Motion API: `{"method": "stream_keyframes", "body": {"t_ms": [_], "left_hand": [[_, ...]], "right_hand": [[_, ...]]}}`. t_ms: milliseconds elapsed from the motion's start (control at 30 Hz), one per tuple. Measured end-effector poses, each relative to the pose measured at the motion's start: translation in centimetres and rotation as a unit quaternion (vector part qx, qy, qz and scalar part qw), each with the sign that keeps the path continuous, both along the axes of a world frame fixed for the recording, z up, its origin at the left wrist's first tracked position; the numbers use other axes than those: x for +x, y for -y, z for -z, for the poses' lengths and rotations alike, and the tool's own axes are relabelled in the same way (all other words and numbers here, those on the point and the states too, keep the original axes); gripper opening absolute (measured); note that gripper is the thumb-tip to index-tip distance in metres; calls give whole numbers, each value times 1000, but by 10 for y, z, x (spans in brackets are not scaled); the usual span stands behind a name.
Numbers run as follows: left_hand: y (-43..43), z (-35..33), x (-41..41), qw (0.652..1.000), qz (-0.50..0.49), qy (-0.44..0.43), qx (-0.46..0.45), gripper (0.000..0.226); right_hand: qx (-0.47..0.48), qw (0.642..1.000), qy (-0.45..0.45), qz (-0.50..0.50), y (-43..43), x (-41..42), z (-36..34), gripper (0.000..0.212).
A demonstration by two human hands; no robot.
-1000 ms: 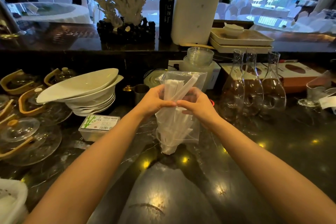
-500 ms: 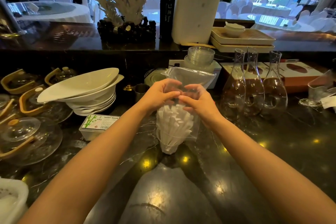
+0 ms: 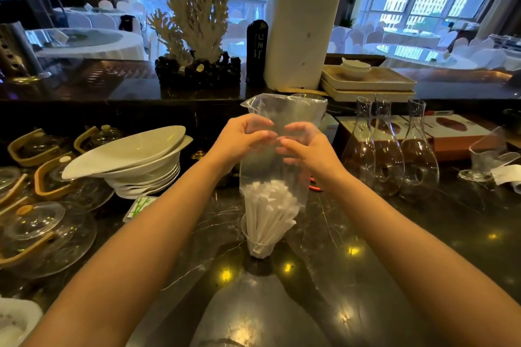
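Observation:
A clear plastic bag (image 3: 282,113) stands upright over the dark marble counter (image 3: 394,248), its mouth open at the top. A bundle of white paper-wrapped sticks (image 3: 267,211) sits low in the bag, inside a small clear glass (image 3: 255,245) on the counter. My left hand (image 3: 242,138) grips the bag's upper part from the left. My right hand (image 3: 307,146) pinches it from the right, fingertips close to the left hand's.
Stacked white dishes (image 3: 132,160) and glass teapots with wooden handles (image 3: 36,222) fill the left. Three glass carafes (image 3: 392,155) stand at the right, with boxes (image 3: 451,129) behind. A small labelled box (image 3: 139,205) lies by my left forearm. A raised ledge (image 3: 112,84) carries a coral ornament (image 3: 197,25).
The white sticks have slid down from the bag's top to its bottom. Both hands have lifted the bag's upper part, so the empty plastic now stands taller.

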State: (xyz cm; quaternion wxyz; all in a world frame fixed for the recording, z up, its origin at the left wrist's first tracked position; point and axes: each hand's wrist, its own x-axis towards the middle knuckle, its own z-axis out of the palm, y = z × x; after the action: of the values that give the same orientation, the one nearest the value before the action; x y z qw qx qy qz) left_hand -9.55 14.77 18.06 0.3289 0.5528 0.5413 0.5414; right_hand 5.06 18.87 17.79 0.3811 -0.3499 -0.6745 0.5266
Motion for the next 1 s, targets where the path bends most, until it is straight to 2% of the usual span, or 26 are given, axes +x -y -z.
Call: {"method": "stream_keyframes", "body": {"t_ms": [267, 433, 567, 733, 833, 1000], "left_hand": [[0, -48, -2, 996, -22, 78, 45, 8], [5, -65, 6, 979, -41, 192, 63, 11], [9, -64, 8, 961, -55, 265, 56, 12], [13, -64, -3, 950, -89, 293, 65, 8], [16, -58, -11, 957, -107, 262, 66, 10], [21, -37, -14, 984, -148, 94, 33, 18]], "right_hand": [[39, 998, -58, 7, -6, 15, -35, 34], [28, 999, 20, -16, -3, 33, -30, 37], [25, 999, 38, -8, -2, 47, -23, 19], [-5, 999, 33, -20, -4, 70, -26, 11], [-23, 1000, 12, -10, -5, 82, -28, 12], [-31, 995, -53, 77, -13, 97, -34, 17]]}}
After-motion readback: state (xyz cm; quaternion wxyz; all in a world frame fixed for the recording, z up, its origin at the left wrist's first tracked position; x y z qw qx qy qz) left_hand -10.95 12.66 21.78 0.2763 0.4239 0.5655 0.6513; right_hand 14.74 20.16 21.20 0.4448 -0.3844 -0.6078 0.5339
